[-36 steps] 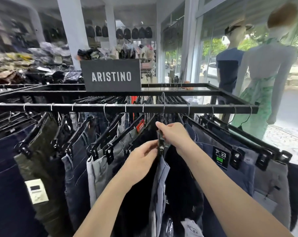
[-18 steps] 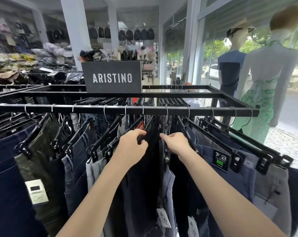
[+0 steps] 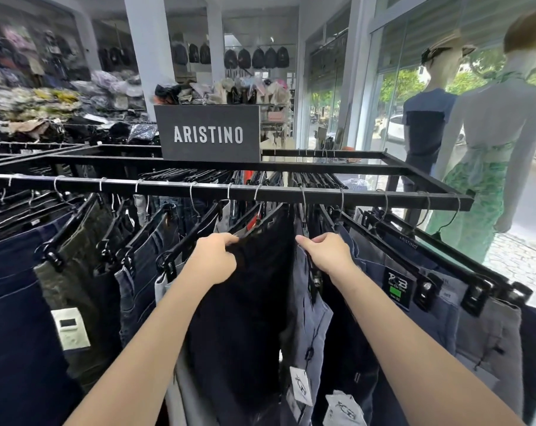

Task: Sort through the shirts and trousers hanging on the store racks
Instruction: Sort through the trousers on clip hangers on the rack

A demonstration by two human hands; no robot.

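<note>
A clothing shop fills the view, with folded garments piled on shelves in the upper left, dark backpacks [image 3: 254, 58] hung along the far wall at top centre, and two mannequins [image 3: 429, 124] standing by the glass front on the right. A black metal rack [image 3: 368, 199] runs across the middle of the frame and carries a dark sign [image 3: 208, 133] reading ARISTINO. Rows of trousers hang from it on black clip hangers: olive trousers [image 3: 76, 272] at the left, jeans beside them, and navy trousers [image 3: 438, 318] with a black and green label at the right. In the centre, the person's left hand [image 3: 211, 259] has its fingers curled round the waistband of a pair of black trousers [image 3: 248, 318], gripping the cloth at its top edge. Just to the right, the right hand [image 3: 325, 253] has its fingers bent and its thumb pointing left, holding the top of a pair of grey-blue trousers [image 3: 309, 318] at the hanger. The two hands are near each other but apart, with a narrow gap between the two pairs. A white paper tag [image 3: 300, 385] dangles from the grey-blue pair near the bottom of the frame.
</note>
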